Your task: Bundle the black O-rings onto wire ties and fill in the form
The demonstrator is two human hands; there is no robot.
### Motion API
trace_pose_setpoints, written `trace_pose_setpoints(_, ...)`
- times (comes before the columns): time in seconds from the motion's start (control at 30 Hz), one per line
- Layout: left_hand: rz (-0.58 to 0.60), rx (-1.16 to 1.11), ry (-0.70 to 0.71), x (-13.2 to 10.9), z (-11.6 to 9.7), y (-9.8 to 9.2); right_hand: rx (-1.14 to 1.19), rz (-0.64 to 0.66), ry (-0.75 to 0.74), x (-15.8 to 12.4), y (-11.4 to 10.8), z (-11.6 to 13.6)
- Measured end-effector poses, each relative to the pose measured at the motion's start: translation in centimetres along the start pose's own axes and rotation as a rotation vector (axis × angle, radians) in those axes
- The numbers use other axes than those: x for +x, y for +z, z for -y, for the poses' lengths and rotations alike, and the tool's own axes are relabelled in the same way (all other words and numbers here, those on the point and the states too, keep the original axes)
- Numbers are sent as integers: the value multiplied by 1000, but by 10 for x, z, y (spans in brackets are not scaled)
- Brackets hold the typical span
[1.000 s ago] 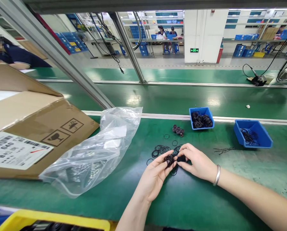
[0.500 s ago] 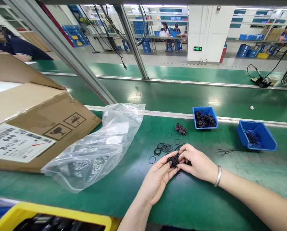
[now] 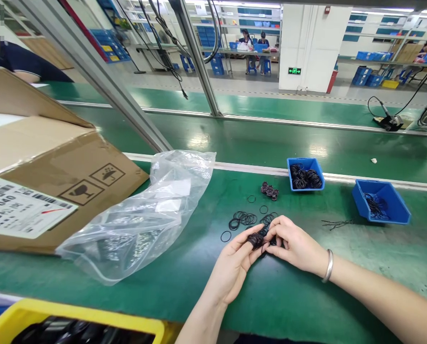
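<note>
My left hand [image 3: 231, 272] and right hand [image 3: 295, 247] are pressed together over the bench [image 3: 281, 296], low centre of frame, fingers curled, both pinching a bunch of black O-rings [image 3: 256, 241] between them. Can't tell how many rings are in the bunch. A silver bangle [image 3: 328, 265] sits on my right wrist.

Just above my fingers, loose O-rings [image 3: 242, 219] lie in a rough spread on the green bench top, with one single O-ring [image 3: 226, 236] off to the left. Further up is a small tangled clump of rings [image 3: 269, 190], just left of a blue bin [image 3: 305, 174] holding a pile of the same black rings. Another blue bin [image 3: 381, 202] sits skewed to the right with fewer rings in it, and a few thin dark strands [image 3: 337, 223] lie on the bench between that bin and my right hand.

Left side: a clear plastic bag [image 3: 134, 224] lies against an open cardboard box [image 3: 73, 177] with a printed label [image 3: 23, 212]. Yellow crate [image 3: 73, 322] at the bottom edge, contents dark. Upper left, a co-worker in a dark sleeve [image 3: 20, 64] is across the line - two more people [image 3: 252, 52] sit far back.
</note>
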State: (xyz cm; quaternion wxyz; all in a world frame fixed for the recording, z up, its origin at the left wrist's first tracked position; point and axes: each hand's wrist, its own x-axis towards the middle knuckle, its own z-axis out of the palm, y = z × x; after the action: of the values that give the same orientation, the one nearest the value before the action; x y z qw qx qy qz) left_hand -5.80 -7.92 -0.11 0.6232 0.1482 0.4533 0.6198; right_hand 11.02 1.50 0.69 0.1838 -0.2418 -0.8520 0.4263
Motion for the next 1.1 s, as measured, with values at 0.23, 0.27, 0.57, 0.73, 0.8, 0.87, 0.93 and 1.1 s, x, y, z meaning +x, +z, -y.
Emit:
trace_pose_setpoints(0.23,-4,7,-5,-1,3,2,-108,45,-64,2,4,0)
trace_pose_setpoints(0.27,-4,18,-1,-2,3,2,-94,45,-69,2,3,0)
trace_pose_setpoints(0.57,-83,263,200,-3,-3,-7,157,-89,66,12,-9,-3)
trace_pose_setpoints(0.73,4,356,255,-8,-4,1,266,-137,206,9,4,0)
trace_pose_setpoints(0.8,35,418,223,-11,0,3,360,-76,210,2,11,5)
trace_pose_setpoints(0.87,61,504,182,-14,5,2,410,-58,211,-9,16,10)
trace_pose_setpoints(0.93,92,625,187,-17,12,-1,377,-73,203,-21,19,13)
trace_pose_setpoints(1.1,79,778,185,-20,17,-13,240,-46,149,-32,2,3)
